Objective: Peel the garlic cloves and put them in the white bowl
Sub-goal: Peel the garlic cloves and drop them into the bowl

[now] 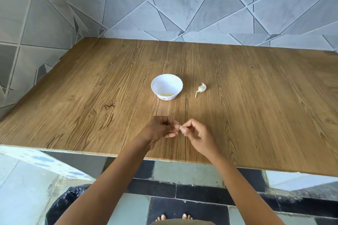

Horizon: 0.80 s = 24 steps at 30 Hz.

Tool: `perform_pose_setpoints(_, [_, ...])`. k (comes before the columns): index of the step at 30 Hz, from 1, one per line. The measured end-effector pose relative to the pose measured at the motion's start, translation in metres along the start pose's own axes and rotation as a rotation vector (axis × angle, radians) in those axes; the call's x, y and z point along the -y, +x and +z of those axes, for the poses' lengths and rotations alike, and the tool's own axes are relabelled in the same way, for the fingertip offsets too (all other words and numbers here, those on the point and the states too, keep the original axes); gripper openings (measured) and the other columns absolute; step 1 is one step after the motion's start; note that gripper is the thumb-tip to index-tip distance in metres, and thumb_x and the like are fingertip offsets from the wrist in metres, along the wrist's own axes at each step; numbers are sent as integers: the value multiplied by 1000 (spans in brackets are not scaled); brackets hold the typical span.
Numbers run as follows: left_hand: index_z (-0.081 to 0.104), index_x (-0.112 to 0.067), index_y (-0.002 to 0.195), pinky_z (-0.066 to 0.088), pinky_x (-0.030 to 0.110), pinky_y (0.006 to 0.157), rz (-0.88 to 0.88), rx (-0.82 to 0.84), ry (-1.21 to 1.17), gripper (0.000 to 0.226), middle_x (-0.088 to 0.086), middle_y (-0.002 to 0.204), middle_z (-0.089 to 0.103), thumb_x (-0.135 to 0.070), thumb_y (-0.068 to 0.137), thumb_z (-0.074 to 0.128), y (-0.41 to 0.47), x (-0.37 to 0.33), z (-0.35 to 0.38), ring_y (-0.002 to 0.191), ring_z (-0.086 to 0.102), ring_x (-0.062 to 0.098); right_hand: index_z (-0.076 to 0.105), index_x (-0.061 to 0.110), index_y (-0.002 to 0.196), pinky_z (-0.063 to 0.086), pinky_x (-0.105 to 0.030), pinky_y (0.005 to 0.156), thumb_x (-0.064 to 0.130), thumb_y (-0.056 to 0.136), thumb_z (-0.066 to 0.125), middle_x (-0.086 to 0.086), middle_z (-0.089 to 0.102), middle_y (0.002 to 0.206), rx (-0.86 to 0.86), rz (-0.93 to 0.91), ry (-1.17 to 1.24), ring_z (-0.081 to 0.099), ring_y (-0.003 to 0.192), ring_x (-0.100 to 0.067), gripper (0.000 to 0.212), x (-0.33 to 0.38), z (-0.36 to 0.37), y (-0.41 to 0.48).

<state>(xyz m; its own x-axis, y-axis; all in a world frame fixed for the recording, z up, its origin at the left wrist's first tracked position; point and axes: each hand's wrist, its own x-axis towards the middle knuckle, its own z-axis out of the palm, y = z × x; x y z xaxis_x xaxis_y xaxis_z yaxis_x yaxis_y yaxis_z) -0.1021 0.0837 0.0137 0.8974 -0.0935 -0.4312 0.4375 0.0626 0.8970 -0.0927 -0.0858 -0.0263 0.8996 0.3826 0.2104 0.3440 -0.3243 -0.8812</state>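
Note:
A small garlic clove [181, 127] is pinched between the fingertips of both hands just above the wooden table [256, 106], near its front edge. My left hand [161, 129] holds it from the left and my right hand [196, 133] from the right; most of the clove is hidden by fingers. Farther back at the table's middle stands the white bowl [166, 84] with a scalloped rim and a few yellowish peeled cloves [166, 94] at its bottom. To the bowl's right lies a piece of garlic bulb [201, 88] with its stem and papery skin.
Grey tiled walls close off the table at the back and left. Below the front edge are a tiled floor, a black plastic bag [69, 202] at lower left, and bare toes [173, 217].

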Motion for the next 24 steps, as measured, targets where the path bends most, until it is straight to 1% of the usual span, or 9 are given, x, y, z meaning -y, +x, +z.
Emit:
perform_pose_setpoints(4, [66,-5,85,53,16,64,108,-10,95,6,4,73,67,2,84,65,3,3,-1,67,66,7,64,11,87,49,-16,64,13,92,58,2,67,78,105,319,234,61,67,-4,8,16,-6,8])
perform_pose_setpoints(9, [67,-4,89,53,17,66,173,-55,137,7,5,75,68,2,85,65,7,3,-1,70,66,8,66,3,90,49,-15,58,13,91,59,-3,67,76,48,505,399,59,61,-5,12,21,-5,16])
perform_pose_setpoints(11, [67,-6,87,54,17,66,180,-85,172,8,8,77,66,1,84,66,7,4,-1,70,63,10,67,4,92,50,-14,59,8,90,60,-3,68,78,-1,490,363,61,62,-5,8,18,-6,16])
perform_pose_setpoints(14, [67,-6,85,54,17,66,176,-126,185,8,17,83,62,2,83,66,8,6,-4,73,59,16,70,12,89,52,-19,63,6,84,68,1,69,78,-74,387,117,63,67,-7,8,5,-7,14])
perform_pose_setpoints(17, [68,-4,86,52,17,63,168,-131,232,8,18,82,58,3,82,67,9,7,-6,74,54,22,68,24,72,54,-33,60,29,78,75,8,68,67,-112,256,-145,64,62,-11,10,-1,-3,13])
perform_pose_setpoints(19, [69,-3,88,50,18,64,169,-137,252,10,18,81,60,5,82,66,10,7,-6,72,55,20,63,19,61,50,-35,52,43,80,68,6,64,57,-156,229,-226,60,52,-13,31,1,0,13])
perform_pose_setpoints(20, [69,-2,88,51,18,65,172,-140,255,10,18,81,61,5,82,66,10,7,-6,72,56,18,62,15,61,50,-35,52,43,84,64,6,64,56,-161,230,-231,61,52,-13,36,3,1,13])
perform_pose_setpoints(22, [69,-2,86,52,20,68,188,-142,262,11,18,82,64,6,81,67,10,6,-5,74,58,18,66,11,71,52,-32,57,31,89,62,5,68,66,-134,248,-200,64,60,-15,27,6,2,15])
perform_pose_setpoints(24, [70,-4,84,53,26,73,208,-158,283,12,20,84,68,6,79,68,11,5,-5,76,61,19,69,13,89,53,-23,64,18,90,62,1,70,81,-80,327,-39,65,72,-13,8,9,1,17])
